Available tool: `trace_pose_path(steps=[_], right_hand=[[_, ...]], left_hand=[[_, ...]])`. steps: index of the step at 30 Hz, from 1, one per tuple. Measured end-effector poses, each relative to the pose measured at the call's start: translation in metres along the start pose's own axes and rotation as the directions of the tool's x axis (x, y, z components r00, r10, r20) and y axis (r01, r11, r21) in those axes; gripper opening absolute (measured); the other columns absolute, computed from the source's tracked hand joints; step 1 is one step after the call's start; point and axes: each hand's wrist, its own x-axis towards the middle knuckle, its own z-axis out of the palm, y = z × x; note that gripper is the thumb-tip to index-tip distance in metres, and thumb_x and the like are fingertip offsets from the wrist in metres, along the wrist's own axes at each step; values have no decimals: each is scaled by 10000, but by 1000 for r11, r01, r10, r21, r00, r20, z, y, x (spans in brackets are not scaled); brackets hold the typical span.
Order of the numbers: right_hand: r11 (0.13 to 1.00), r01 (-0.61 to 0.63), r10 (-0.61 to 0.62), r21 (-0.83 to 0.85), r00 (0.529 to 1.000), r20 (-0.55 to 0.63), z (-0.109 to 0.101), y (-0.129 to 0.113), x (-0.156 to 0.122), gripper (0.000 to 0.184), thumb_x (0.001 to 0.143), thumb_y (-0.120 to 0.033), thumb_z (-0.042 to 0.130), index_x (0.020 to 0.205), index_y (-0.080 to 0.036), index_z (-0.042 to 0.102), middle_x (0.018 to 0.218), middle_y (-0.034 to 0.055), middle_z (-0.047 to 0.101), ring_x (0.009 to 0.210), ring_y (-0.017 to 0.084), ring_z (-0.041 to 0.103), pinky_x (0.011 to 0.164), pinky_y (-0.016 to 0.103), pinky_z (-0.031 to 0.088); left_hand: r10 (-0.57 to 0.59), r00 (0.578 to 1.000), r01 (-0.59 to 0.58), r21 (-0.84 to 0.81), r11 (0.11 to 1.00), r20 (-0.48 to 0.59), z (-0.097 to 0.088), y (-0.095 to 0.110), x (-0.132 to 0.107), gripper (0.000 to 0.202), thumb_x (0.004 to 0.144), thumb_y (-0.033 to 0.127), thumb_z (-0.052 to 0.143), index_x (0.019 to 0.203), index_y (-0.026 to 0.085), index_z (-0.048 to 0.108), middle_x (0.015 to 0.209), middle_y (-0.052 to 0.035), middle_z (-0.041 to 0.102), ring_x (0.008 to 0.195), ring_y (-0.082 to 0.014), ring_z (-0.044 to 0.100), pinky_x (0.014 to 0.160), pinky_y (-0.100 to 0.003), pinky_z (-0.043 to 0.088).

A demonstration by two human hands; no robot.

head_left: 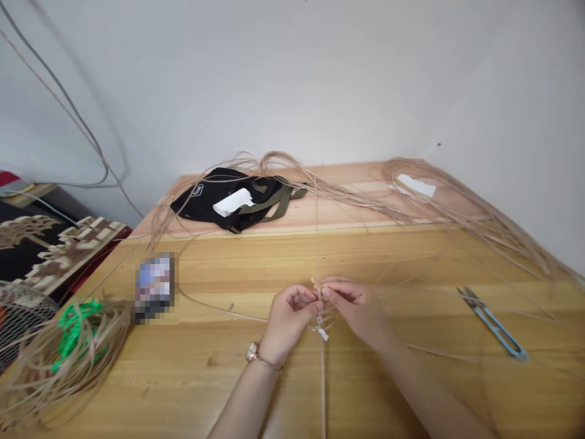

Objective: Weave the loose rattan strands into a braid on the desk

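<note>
Glossy wooden tabletop [183,390], matt rattan strands [91,360]

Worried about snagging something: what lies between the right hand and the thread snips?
Thin loose cane strands cross the wooden tabletop between the right hand and the blue-handled thread snips, as the head view shows.

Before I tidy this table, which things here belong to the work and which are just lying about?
Work: left hand, right hand, the pale cane strands they pinch, probably the blue-handled snips.
Lying about: black bag, green cord, blurred object.

Bright, soft light; blurred fingers [337,291]
</note>
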Motion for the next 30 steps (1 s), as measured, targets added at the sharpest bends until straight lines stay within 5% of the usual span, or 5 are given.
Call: trace_pose_path(steps=[18,30], right_hand=[[946,4,-7,-323,1000,-9,-15,-8,-4,178,772,-220,482,793,-174,653,876,32,631,766,133,586,638,206,460],[895,23,68,-445,980,189,-30,-27,-6,238,814,-219,420,727,-166,635,761,18,607,712,115,538,633,203,390]], left_hand=[[-27,1000,26,63,998,13,1,-2,-1,214,593,255,671,746,113,628,611,-24,628,537,-102,540,549,-219,422],[44,997,-57,245,968,59,5,5,-4,174,679,269,585,711,101,620,601,-48,626,554,-128,546,537,-225,421]])
